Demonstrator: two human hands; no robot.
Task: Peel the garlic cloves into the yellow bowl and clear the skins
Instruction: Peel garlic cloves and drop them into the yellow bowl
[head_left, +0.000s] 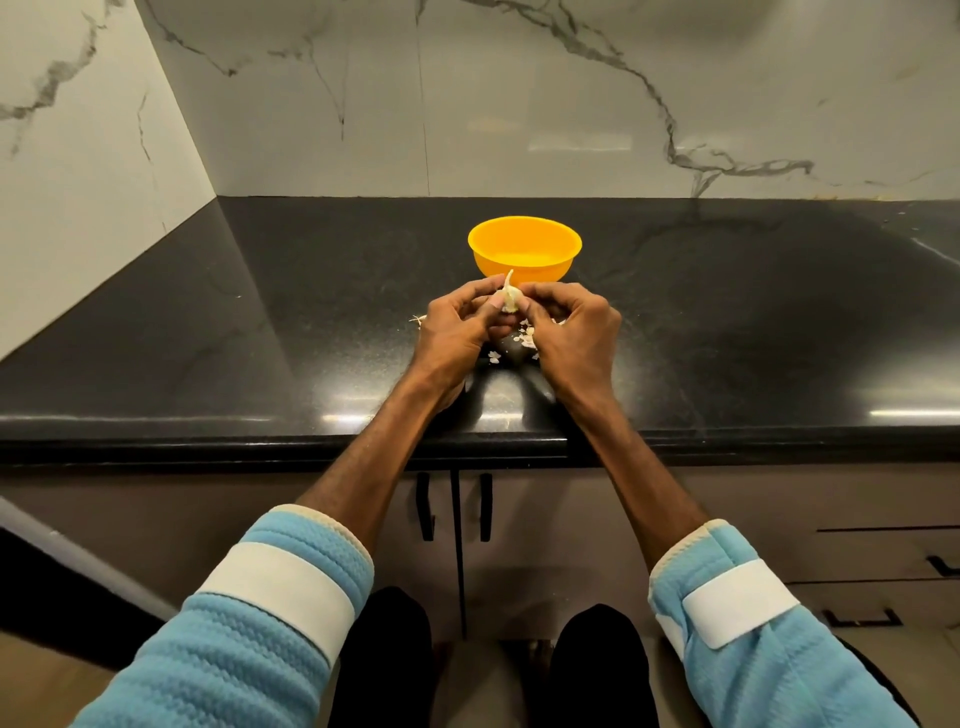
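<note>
Fingers (545, 292) of left hand (457, 335), right hand (574, 332) curled, pinching garlic clove (510, 300) near yellow bowl (550, 270).

Clove (509, 300) sits btwn the fingers (543, 292); bowl (491, 262) just behind 'em on counter (260, 338); skins (525, 339) under fingers.

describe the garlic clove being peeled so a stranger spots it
On the black countertop stands a yellow bowl. Just before it, the left hand and right hand pinch a pale garlic clove. Unlike the flat skin scraps below, it is plump and pointed.
</note>
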